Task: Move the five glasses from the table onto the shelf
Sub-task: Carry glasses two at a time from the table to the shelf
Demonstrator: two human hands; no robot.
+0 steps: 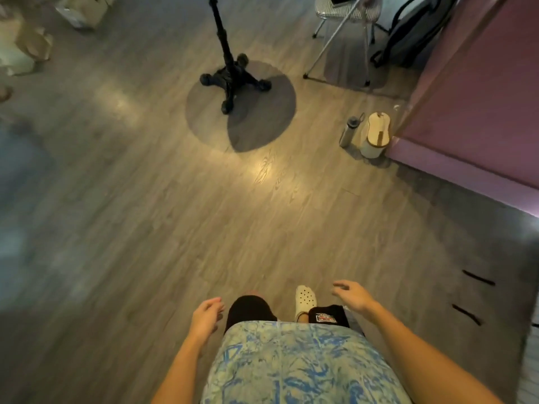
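Note:
No glasses, table top or shelf show in the head view; I look down at a grey wood floor. My left hand [206,315] hangs low at the left of my body, fingers loosely apart, holding nothing. My right hand [353,295] is at the right, palm down, fingers spread, also holding nothing. Below them I see my patterned blue shirt, black shorts and one white clog [304,300].
A black pedestal table base [232,78] stands ahead on the floor. A grey bottle [349,131] and a white bin [375,135] sit beside a pink wall or counter [472,112] at the right. A chair [347,13], tripod legs and backpack [414,33] are farther back.

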